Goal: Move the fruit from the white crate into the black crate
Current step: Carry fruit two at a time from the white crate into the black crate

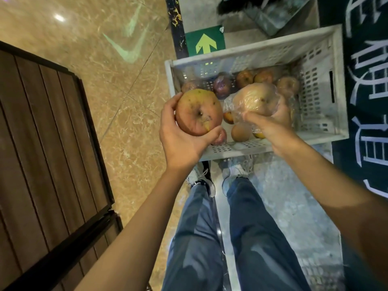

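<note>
Left hand: your left hand (180,133) grips a bare apple (198,112). The fingers (171,106) curl round its left side and the thumb presses its near edge, clamped tight.
Bare apple: red and yellow, spotted, with the stem pit facing you. It is held over the left rim of the white crate (323,89).
Right hand: your right hand (270,120) holds a wrapped apple (255,98) from its near side. The thumb and fingers are bent against the film; how far the hidden fingers close, you cannot tell.
Wrapped apple: pale, covered in clear plastic film, raised above the middle of the crate.
White crate: slotted plastic, on the ground just beyond your shoes (201,179).
Loose fruit: more apples (244,78) lie along the far side of the crate floor, and a dark one (222,86) lies to their left. Others lie near, partly hidden under your hands.
Left of crate: a polished stone floor (94,59); further left, a slatted wood panel (42,133).
Far of crate: a green sign (204,40) with a yellow arrow.
Right of crate: a dark mat (365,80) with white characters.
</note>
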